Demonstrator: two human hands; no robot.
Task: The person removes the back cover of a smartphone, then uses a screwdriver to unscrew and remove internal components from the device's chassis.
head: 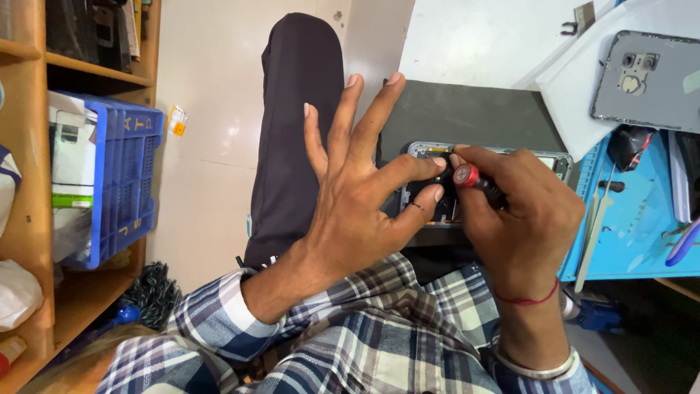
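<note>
- An opened smartphone [487, 155] with its back cover removed lay on a dark grey work mat [467, 117], just right of the picture's centre. Its silver frame rimmed dark inner parts, most of them hidden under the two hands.
- The phone's long axis ran from 9 o'clock to 3 o'clock across the view, one short end toward 9 o'clock under the left fingers, the other toward 3 o'clock near the mat's edge.
- The left hand [350, 197] was spread open, its palm turned away from the camera. The thumb and forefinger tips pressed on the phone's 9 o'clock end, while the other three fingers fanned toward 12 o'clock, holding nothing.
- The right hand [525, 211] was closed around a small screwdriver [477, 182] with a red collar and a black handle. Its tip end pointed down into the phone's inside; the tip itself was hidden.
- A red thread and a metal bangle circled the right wrist. Both sleeves were blue and white plaid.
- At 2 o'clock, a separate grey phone back cover [649, 80] with camera cut-outs rested on white paper, well apart from the hands.
- At 3 o'clock sat a blue tray [634, 219] carrying slender tools.
- At 9 o'clock, a blue plastic crate [124, 175] stood on a wooden shelf.
</note>
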